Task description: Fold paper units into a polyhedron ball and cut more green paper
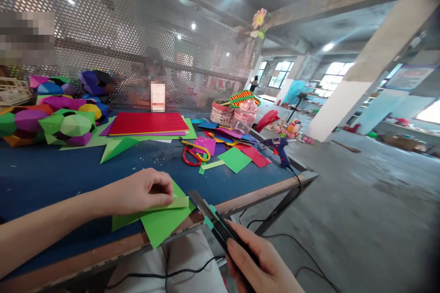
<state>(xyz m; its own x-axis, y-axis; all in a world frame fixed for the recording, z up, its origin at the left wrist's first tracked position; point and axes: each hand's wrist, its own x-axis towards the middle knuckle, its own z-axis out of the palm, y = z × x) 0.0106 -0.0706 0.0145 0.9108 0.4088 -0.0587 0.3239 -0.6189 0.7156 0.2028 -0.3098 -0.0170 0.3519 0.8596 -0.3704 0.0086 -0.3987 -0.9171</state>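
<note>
My left hand [146, 191] pinches a narrow light-green paper strip [180, 202] between thumb and fingers. Beneath it lies a green paper sheet [165, 226], one corner jutting past the table's front edge. In my right hand [257, 256] is a black and teal utility knife [220, 229], held in front of the table edge. Its blade is out, pointing up and left toward the strip's end, and looks apart from the paper. My left palm and the far part of the strip are hidden by the fingers.
Red-handled scissors [192, 155], a green paper square [235, 160] and a blue glue gun [280, 149] lie farther back on the table. A red paper stack [147, 123] sits behind, faceted paper balls [68, 126] at left. A black cable [172, 274] runs below the edge.
</note>
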